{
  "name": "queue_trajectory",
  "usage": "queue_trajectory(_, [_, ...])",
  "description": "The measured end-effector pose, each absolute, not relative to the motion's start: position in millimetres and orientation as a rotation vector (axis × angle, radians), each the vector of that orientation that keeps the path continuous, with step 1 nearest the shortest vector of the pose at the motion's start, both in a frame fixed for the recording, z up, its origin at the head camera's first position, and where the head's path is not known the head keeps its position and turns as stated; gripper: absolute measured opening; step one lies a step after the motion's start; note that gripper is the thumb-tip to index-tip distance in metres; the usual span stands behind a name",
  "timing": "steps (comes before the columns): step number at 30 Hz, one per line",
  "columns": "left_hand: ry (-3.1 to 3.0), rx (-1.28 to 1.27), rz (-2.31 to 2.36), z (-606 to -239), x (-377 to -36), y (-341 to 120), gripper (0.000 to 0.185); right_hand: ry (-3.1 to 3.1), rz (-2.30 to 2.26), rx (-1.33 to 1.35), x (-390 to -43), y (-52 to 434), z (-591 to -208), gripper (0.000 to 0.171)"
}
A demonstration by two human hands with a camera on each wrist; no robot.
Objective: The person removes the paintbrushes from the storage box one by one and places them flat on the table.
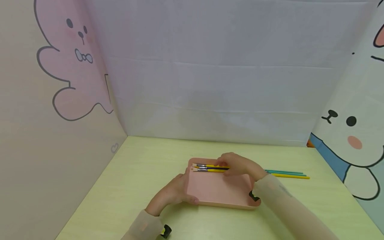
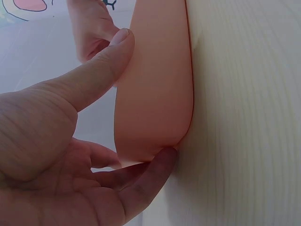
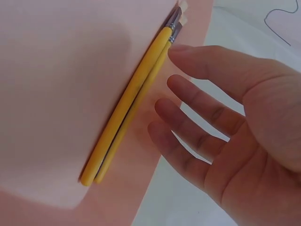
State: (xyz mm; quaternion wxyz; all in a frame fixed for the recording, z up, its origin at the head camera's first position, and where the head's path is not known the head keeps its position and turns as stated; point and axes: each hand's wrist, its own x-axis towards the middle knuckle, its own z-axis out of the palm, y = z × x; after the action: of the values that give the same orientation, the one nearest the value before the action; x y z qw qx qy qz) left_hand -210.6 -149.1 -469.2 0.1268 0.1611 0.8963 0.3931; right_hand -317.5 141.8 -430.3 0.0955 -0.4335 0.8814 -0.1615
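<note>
While the left hand (image 1: 175, 190) grips the tray (image 1: 220, 191) at nine o'clock, the right hand (image 1: 235, 165), loosely spread, partly hides the brushes (image 1: 213, 170) along the tray's twelve-o'clock side.

Back wall (image 1: 210, 83): pale grey-white and sheet-like — faint horizontal creases run across it.
Left wall (image 1: 33, 156): cream, printed with a pink cartoon animal (image 1: 72, 96) that wears a small bow tie (image 1: 84, 57); a little heart outline (image 1: 114, 148) sits low near the corner.
Right wall (image 1: 351, 83): whitish, with a large white cartoon face (image 1: 367, 125), a peach cheek spot (image 1: 355, 142) and a blue patch (image 1: 331, 156) below.
Tabletop (image 1: 144, 163): pale yellow-green, fine wood grain showing in the left wrist view.
Light: soft — a pinkish cast on the back wall's upper left.
</note>
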Motion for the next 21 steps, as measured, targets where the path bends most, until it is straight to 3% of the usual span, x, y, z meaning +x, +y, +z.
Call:
queue_trajectory(10, [2.612,0.539,1.164,-469,-212,-150,0.097,2.586,-0.456,-1.165,-322,128,-438,0.033])
queue_trajectory(21, [2.596,0.499,1.164,-469,-211,-150,0.103,2.579,-0.395,-1.146,-320,120,-441,0.029])
